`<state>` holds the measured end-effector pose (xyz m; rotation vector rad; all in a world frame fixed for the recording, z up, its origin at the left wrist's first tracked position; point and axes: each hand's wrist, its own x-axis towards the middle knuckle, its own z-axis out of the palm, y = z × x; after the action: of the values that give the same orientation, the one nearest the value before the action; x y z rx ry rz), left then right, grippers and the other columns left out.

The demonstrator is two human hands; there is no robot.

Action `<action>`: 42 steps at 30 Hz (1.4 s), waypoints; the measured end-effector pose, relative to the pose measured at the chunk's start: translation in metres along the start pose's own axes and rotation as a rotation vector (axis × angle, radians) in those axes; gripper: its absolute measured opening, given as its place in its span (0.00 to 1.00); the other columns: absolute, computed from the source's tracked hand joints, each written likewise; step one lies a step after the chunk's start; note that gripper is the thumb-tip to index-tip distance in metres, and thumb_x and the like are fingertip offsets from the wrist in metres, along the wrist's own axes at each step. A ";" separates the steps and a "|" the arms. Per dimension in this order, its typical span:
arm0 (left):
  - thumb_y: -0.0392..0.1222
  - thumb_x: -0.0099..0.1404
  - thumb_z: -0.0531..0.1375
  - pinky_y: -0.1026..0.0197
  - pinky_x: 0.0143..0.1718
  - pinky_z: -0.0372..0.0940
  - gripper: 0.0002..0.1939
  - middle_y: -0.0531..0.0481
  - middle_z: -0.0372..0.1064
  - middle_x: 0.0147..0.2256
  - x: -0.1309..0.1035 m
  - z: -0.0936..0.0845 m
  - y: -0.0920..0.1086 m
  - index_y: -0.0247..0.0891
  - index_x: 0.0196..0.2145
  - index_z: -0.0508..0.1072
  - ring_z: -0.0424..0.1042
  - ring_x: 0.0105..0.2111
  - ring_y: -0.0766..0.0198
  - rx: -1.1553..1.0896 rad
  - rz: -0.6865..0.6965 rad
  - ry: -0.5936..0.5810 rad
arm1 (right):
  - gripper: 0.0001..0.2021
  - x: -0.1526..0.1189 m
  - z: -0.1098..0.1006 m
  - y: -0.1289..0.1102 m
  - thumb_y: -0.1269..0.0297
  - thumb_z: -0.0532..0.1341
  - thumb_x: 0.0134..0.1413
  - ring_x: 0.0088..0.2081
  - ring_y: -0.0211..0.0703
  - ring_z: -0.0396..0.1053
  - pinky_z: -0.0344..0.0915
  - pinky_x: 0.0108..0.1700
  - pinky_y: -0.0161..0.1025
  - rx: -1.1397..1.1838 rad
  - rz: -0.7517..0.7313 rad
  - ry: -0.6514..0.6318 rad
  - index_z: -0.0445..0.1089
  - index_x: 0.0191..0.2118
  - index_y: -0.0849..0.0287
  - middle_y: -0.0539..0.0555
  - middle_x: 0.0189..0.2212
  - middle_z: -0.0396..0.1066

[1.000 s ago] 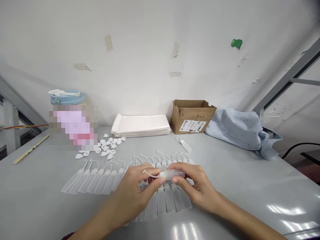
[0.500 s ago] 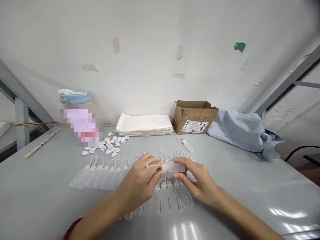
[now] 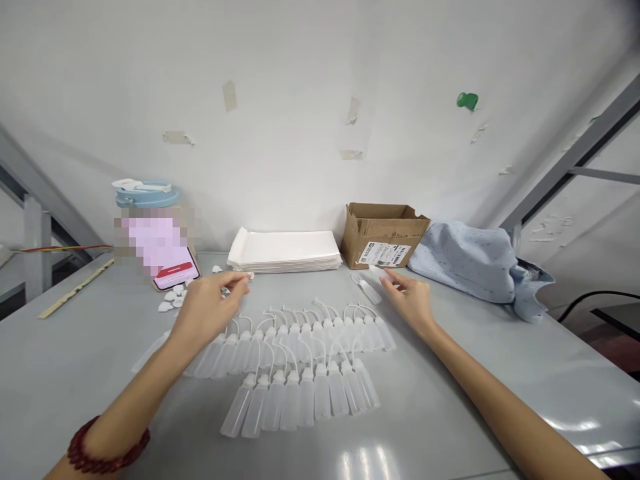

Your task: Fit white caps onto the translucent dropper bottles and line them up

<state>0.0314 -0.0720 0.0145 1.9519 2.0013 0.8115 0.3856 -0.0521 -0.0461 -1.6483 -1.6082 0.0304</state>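
Observation:
My left hand [image 3: 213, 303] is over the scattered white caps, thumb and forefinger pinched at a small white cap [image 3: 251, 276]. Several other caps [image 3: 173, 297] show beside the wrist; the hand covers part of the pile. In front of the cardboard box, my right hand [image 3: 413, 297] has its fingertips closed on a translucent white piece that looks like a small bottle [image 3: 376, 271], mostly seen end-on. Just below those fingertips a single bottle [image 3: 369, 291] lies on the table. Between my arms, translucent bottles with thin looped straps lie in a back row [image 3: 303, 340] and a front row [image 3: 299, 403].
The cardboard box [image 3: 383, 233] stands open against the wall, between a stack of white sheets or envelopes [image 3: 290, 250] and a crumpled light-blue cloth [image 3: 465, 260]. A phone [image 3: 175, 270] leans on a blue-lidded container [image 3: 147, 195]. A thin strip [image 3: 77, 288] lies at the left edge.
My hands have parted from the bottle they both held over the rows. The left moved back and left to the caps, the right back toward the box. The front row is now uncovered.

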 end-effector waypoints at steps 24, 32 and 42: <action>0.49 0.57 0.54 0.61 0.31 0.60 0.14 0.48 0.74 0.33 0.015 -0.014 -0.040 0.40 0.36 0.72 0.71 0.33 0.54 0.256 -0.014 -0.302 | 0.18 -0.004 0.006 0.000 0.55 0.58 0.52 0.42 0.52 0.70 0.65 0.39 0.44 -0.052 -0.031 -0.275 0.68 0.44 0.63 0.63 0.44 0.71; 0.48 0.58 0.54 0.63 0.31 0.59 0.12 0.48 0.75 0.34 0.014 -0.019 -0.041 0.39 0.30 0.71 0.72 0.34 0.56 0.263 -0.034 -0.326 | 0.20 -0.003 -0.015 -0.015 0.50 0.57 0.54 0.44 0.53 0.68 0.65 0.35 0.43 -0.050 -0.116 -0.188 0.66 0.46 0.59 0.63 0.46 0.67; 0.47 0.55 0.56 0.64 0.31 0.59 0.12 0.51 0.76 0.29 0.021 -0.022 -0.051 0.38 0.28 0.75 0.72 0.33 0.57 0.242 -0.017 -0.399 | 0.10 0.001 -0.048 -0.023 0.57 0.58 0.55 0.31 0.45 0.68 0.64 0.33 0.42 -0.034 -0.172 -0.361 0.68 0.38 0.57 0.55 0.33 0.73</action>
<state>-0.0250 -0.0546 0.0094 2.0195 1.9338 0.1560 0.3922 -0.0796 -0.0008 -1.5884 -2.0275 0.2244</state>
